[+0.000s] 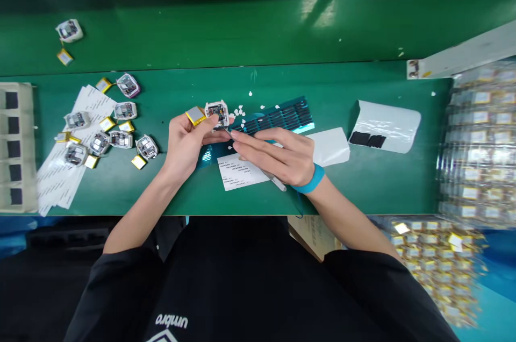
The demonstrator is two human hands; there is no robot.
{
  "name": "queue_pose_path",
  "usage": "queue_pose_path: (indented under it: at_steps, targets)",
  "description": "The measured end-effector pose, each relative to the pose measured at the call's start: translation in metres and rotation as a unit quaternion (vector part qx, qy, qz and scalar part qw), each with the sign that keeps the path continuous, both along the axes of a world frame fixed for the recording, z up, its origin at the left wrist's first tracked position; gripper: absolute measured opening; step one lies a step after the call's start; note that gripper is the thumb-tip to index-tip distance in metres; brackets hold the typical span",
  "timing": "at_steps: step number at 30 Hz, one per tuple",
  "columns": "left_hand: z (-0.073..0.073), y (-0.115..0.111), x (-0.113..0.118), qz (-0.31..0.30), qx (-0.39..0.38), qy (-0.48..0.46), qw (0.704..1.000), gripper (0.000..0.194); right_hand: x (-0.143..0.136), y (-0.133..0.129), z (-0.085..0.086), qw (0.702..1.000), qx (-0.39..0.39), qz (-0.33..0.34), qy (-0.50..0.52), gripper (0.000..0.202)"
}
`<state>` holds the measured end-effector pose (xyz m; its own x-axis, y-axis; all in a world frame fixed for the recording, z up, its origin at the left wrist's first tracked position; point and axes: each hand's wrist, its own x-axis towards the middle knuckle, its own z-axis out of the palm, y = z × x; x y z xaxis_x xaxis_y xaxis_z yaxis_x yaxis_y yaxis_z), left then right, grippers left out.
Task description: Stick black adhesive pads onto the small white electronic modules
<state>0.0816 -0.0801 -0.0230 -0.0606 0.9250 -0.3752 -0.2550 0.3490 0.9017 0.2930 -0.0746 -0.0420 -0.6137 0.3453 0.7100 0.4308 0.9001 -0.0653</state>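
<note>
My left hand (186, 140) is closed around a small white device housing (221, 107) with its circuit board exposed. A yellow-edged battery pouch (196, 115) hangs off the housing's left side, over my left fingers. My right hand (280, 155), with a blue wristband (312, 179), grips tweezers (278, 183); their tip meets the lower edge of the housing. Beneath the hands lie a dark strip sheet with blue film (288, 115) and a white printed backing sheet (237, 176). Small white dots (241, 111) are scattered beside the housing.
Several similar housings (121, 139) with batteries lie at left on printed sheets (56, 180), beside a slotted tray (24, 164). One more housing (70, 30) sits on the raised ledge. At right are a white sheet with black pads (387, 124) and trays of batteries (479, 148).
</note>
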Motion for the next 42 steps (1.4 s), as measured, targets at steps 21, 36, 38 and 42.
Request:
queue_pose_path:
  at_steps: [21, 36, 38, 42]
  targets:
    - [-0.012, -0.005, -0.001, -0.035, 0.044, 0.059, 0.997, 0.031, 0.006, -0.001, 0.002, 0.997, -0.072, 0.007, -0.023, 0.043]
    - [-0.012, -0.008, 0.001, -0.040, 0.039, 0.025, 0.998, 0.046, 0.006, 0.001, -0.004, 0.994, -0.100, -0.014, 0.031, 0.035]
    - [-0.012, -0.007, -0.002, -0.051, 0.038, 0.032, 0.997, 0.042, 0.008, 0.002, -0.003, 0.995, -0.079, -0.022, 0.063, 0.042]
    - [-0.023, 0.028, -0.014, -0.015, 0.076, 0.117, 0.990, 0.029, 0.013, 0.002, -0.003, 0.994, -0.055, -0.020, 0.092, 0.061]
